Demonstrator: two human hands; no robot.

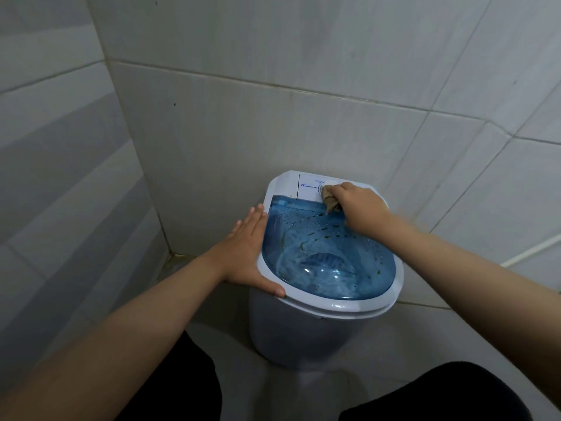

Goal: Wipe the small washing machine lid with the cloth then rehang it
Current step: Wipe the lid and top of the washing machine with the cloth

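Our right hand (362, 208) squeezes the small tan cloth (331, 202) at the back edge of the see-through blue plastic lid (328, 256). Our left hand (247, 253) lies flat and open on the small white washing machine's (303, 335) left rim.

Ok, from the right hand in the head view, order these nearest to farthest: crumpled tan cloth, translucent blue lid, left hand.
1. Crumpled tan cloth, gripped in the right hand at the white control panel.
2. Translucent blue lid, directly below it.
3. Left hand, flat on the washer's left rim.

The right hand (361, 208) hides most of the cloth (331, 202); beside it, the control panel (312, 187) print is too small to read.
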